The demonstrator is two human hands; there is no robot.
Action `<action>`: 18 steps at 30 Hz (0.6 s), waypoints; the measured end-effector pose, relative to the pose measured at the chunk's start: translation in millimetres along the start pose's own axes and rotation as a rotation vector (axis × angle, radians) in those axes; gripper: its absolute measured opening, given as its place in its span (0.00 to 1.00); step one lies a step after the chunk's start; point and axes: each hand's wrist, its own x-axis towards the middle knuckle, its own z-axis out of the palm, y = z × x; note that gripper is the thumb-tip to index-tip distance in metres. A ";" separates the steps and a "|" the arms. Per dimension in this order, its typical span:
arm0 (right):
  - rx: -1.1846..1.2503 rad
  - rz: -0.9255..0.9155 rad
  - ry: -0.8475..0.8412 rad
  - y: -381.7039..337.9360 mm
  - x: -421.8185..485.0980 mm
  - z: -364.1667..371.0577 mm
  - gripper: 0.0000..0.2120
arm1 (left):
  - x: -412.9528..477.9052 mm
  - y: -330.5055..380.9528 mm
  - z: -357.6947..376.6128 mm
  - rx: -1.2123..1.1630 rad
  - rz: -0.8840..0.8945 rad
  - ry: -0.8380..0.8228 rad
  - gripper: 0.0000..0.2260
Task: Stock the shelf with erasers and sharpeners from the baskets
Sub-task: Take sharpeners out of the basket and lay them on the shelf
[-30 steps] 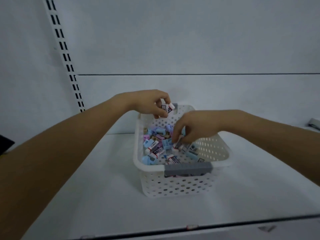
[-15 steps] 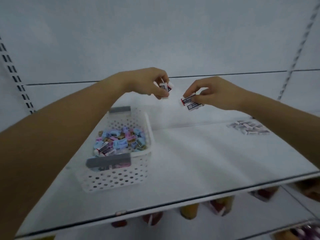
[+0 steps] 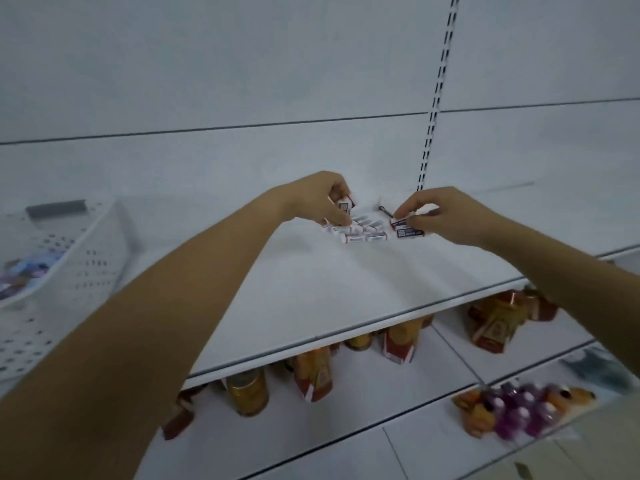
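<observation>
Your left hand (image 3: 320,199) pinches an eraser (image 3: 344,204) over the row of erasers (image 3: 365,233) on the shelf (image 3: 311,282); your right hand (image 3: 440,216) grips two erasers (image 3: 408,229) just beside that row.

Basket (image 3: 86,244) left of erasers (image 3: 360,233) on shelf (image 3: 311,289).

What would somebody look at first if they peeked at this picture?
Probably the two hands in the middle: the left hand pinches a white eraser and the right hand holds labelled erasers, at either end of a cluster of erasers lying on the white shelf. After that, the holed white basket at the far left edge.
</observation>
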 end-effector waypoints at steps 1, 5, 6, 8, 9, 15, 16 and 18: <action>-0.004 0.007 -0.004 9.4 1.1 1.0 0.08 | 6.7 -1.4 7.8 0.012 -0.021 -0.016 0.14; -0.017 0.020 -0.035 34.9 12.3 10.2 0.07 | 30.8 -11.8 28.6 0.059 -0.082 -0.095 0.15; -0.016 0.010 -0.045 38.6 16.6 13.6 0.08 | 36.5 -15.3 31.8 0.068 -0.087 -0.106 0.15; -0.020 -0.014 -0.059 43.7 27.2 21.1 0.09 | 46.7 -22.1 35.8 0.110 -0.095 -0.110 0.16; -0.008 -0.021 -0.064 45.1 32.5 25.3 0.10 | 51.6 -25.2 36.4 0.142 -0.098 -0.112 0.16; 0.013 -0.118 -0.099 53.7 57.9 46.9 0.14 | 76.1 -42.2 30.7 0.259 -0.106 -0.121 0.19; 0.002 -0.141 -0.093 56.7 61.6 48.0 0.13 | 78.4 -44.4 29.2 0.259 -0.107 -0.118 0.19; -0.032 -0.186 -0.082 61.5 67.1 47.8 0.13 | 79.5 -45.9 26.5 0.251 -0.110 -0.107 0.19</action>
